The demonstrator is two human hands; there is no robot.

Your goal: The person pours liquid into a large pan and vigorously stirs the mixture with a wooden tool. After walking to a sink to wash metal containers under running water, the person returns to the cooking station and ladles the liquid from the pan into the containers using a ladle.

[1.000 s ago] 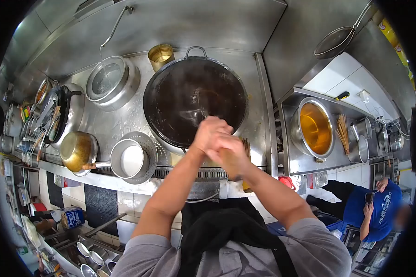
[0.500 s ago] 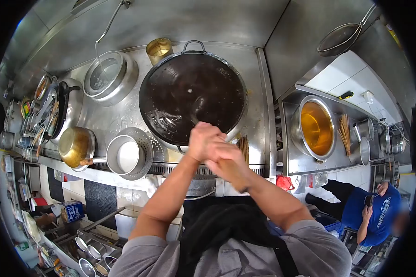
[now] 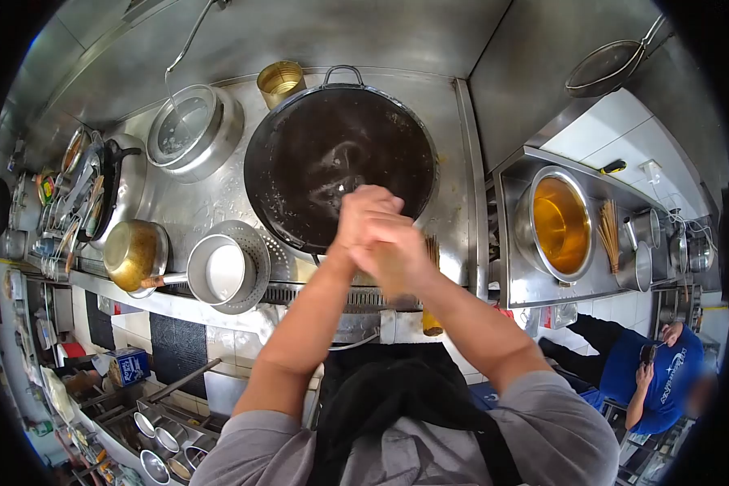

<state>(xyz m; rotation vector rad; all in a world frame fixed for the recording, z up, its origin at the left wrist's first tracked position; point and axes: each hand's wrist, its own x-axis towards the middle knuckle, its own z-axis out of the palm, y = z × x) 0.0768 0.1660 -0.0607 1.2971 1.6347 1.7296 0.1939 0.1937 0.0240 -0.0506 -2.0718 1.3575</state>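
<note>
Both hands w/ handle — now further over wok.

A large, round black wok holds glossy, dark brown liquid, swirling near the middle. A blurred wooden handle slants at its near side.

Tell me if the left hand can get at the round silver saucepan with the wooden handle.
Probably, but only after letting go: the left hand grips a thick wooden rod with the right hand; nothing seems to stand between it and the saucepan.
</note>
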